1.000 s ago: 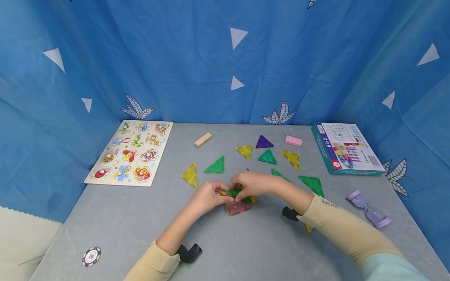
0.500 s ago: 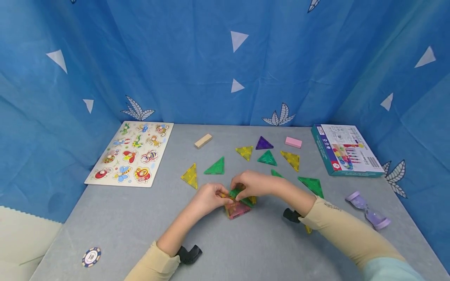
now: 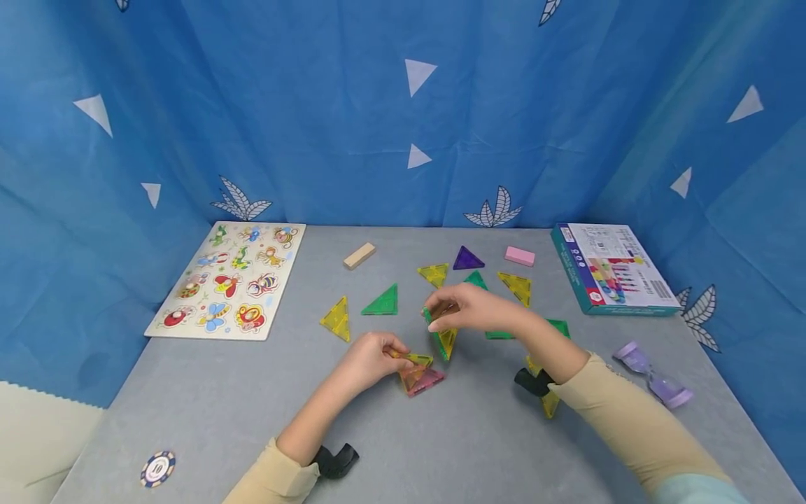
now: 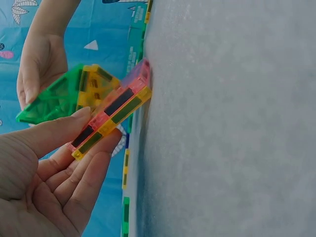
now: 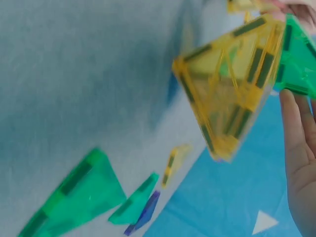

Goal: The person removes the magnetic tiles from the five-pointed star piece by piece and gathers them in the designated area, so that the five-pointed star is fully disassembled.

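Note:
My left hand (image 3: 371, 357) pinches a pink triangular magnetic tile (image 3: 425, 381) and a yellow one (image 4: 131, 108), laid edge along edge, between thumb and fingers low over the table. To the right and farther off, my right hand (image 3: 469, 308) grips a green triangular magnetic tile (image 4: 57, 96) at its edge. Yellow triangular tiles (image 5: 222, 79) hang joined to the green one, tilted on end. In the head view a gap shows between the two groups of tiles. My right fingers partly cover the green tile there.
Loose tiles lie around the hands: a green one (image 3: 383, 301), a yellow one (image 3: 337, 319), a purple one (image 3: 469, 258) and several more. An insect puzzle board (image 3: 227, 280) stands left, a box (image 3: 617, 269) and hourglass (image 3: 653, 374) right. Blocks and a poker chip (image 3: 158, 468) lie farther out.
My right hand has moved up and right, away from the left hand, taking the green and yellow tiles off the pink one. My left hand has kept its hold almost in place.

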A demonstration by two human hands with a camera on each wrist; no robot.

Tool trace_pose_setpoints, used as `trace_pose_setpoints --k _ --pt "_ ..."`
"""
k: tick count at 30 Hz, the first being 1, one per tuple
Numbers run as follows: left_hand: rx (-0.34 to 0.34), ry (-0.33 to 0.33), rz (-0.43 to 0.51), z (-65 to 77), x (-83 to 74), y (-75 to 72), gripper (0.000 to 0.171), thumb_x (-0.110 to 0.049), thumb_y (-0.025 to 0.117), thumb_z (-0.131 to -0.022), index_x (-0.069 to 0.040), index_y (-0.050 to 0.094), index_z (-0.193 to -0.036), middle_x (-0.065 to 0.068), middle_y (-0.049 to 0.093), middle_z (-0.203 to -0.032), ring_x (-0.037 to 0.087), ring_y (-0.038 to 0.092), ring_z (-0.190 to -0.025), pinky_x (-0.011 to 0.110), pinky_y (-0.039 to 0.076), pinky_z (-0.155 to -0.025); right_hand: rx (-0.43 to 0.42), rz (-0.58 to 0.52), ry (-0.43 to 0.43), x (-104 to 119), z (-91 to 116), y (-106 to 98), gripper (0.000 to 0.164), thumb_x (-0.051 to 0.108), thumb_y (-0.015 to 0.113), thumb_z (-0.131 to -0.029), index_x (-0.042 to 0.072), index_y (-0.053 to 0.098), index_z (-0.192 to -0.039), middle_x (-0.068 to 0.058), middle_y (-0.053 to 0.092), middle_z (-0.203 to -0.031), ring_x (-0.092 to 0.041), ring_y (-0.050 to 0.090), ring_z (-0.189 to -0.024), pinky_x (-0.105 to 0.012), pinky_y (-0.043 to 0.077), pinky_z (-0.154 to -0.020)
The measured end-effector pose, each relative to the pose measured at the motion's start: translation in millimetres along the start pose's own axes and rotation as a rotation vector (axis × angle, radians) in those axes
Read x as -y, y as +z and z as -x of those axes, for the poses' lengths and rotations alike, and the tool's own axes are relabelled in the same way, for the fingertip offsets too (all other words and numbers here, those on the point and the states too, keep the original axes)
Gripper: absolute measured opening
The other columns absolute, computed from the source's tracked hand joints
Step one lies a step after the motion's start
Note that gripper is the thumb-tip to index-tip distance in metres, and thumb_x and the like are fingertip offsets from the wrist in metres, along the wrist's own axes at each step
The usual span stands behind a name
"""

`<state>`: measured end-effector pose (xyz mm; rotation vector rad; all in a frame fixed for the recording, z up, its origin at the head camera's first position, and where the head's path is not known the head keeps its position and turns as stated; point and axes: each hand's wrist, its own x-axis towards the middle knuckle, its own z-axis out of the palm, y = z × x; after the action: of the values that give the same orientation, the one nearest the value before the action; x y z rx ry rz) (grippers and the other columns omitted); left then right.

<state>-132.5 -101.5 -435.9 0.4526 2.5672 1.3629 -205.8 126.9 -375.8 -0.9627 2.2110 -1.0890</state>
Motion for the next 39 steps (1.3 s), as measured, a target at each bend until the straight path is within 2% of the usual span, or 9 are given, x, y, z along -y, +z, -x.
trace_pose_setpoints --k 7,13,20,24,30,32,36,39 --pt "-0.009 -0.002 -0.018 1.7 0.4 -1.4 0.010 -0.016 0.077 -0.077 -0.011 0.072 -0.083 -0.005 0.067 -0.073 0.006 0.055 -0.056 0.024 0.045 -0.049 -0.009 -0.067 0.051 -4.2 2.8 -7.5 0.035 0.031 0.067 -0.087 0.011 0.062 -0.114 -0.006 0.064 -0.108 -0.016 0.059 -0.102 -0.035 0.048 -0.086" --pt "-0.003 -0.002 -0.015 1.5 -0.9 -2.0 0.010 -0.017 0.077 -0.077 -0.011 0.072 -0.083 -0.005 0.066 -0.073 0.007 0.055 -0.056 0.025 0.045 -0.049 0.023 -0.135 0.059 -10.1 -2.8 -0.2 0.031 0.029 0.066 -0.087 0.011 0.062 -0.113 -0.003 0.063 -0.107 -0.017 0.059 -0.101 -0.035 0.049 -0.083" --pt "0.005 -0.001 -0.014 1.1 -1.3 -1.2 0.010 -0.016 0.076 -0.078 -0.010 0.071 -0.083 -0.005 0.066 -0.072 0.006 0.056 -0.057 0.025 0.046 -0.050 0.040 -0.200 0.077 -11.4 -10.2 6.6 0.030 0.026 0.067 -0.088 0.009 0.062 -0.112 -0.008 0.064 -0.103 -0.020 0.060 -0.095 -0.039 0.049 -0.081" --pt "0.002 0.006 -0.018 0.3 -0.7 -1.0 0.010 -0.016 0.076 -0.078 -0.010 0.071 -0.083 -0.005 0.066 -0.072 0.006 0.056 -0.057 0.025 0.046 -0.050 0.067 -0.245 0.049 -10.2 -11.1 8.5 0.027 0.024 0.062 -0.091 0.007 0.061 -0.111 -0.010 0.062 -0.103 -0.023 0.060 -0.093 -0.043 0.049 -0.082" --pt "0.000 0.012 -0.025 0.8 -0.9 -0.6 0.010 -0.016 0.076 -0.077 -0.010 0.071 -0.083 -0.005 0.066 -0.072 0.006 0.056 -0.058 0.025 0.046 -0.051 0.107 -0.229 0.011 -11.0 -11.5 15.9 0.023 0.021 0.060 -0.093 0.005 0.061 -0.109 -0.011 0.061 -0.093 -0.023 0.052 -0.079 -0.044 0.047 -0.074" --pt "0.002 0.011 -0.030 1.4 -1.1 -0.4 0.010 -0.016 0.076 -0.078 -0.010 0.071 -0.083 -0.005 0.066 -0.073 0.006 0.056 -0.058 0.025 0.046 -0.051 0.108 -0.223 0.014 -10.9 -11.1 17.8 0.022 0.020 0.060 -0.093 0.004 0.061 -0.109 -0.010 0.062 -0.094 -0.023 0.054 -0.081 -0.044 0.047 -0.075" --pt "0.013 0.008 -0.028 2.8 -2.2 -1.9 0.009 -0.016 0.076 -0.078 -0.010 0.071 -0.083 -0.005 0.066 -0.073 0.006 0.057 -0.060 0.025 0.047 -0.052 0.068 -0.222 0.020 -4.9 -9.7 13.5 0.022 0.020 0.059 -0.093 0.006 0.061 -0.109 -0.009 0.062 -0.099 -0.031 0.055 -0.089 -0.048 0.046 -0.080" --pt "0.036 0.005 -0.034 4.5 -4.3 -5.7 0.008 -0.017 0.075 -0.079 -0.011 0.071 -0.083 -0.005 0.066 -0.074 0.006 0.058 -0.061 0.025 0.047 -0.054 0.026 -0.201 0.020 2.8 -10.0 4.2 0.022 0.024 0.060 -0.093 0.007 0.060 -0.107 -0.010 0.061 -0.097 -0.036 0.052 -0.088 -0.048 0.046 -0.078"
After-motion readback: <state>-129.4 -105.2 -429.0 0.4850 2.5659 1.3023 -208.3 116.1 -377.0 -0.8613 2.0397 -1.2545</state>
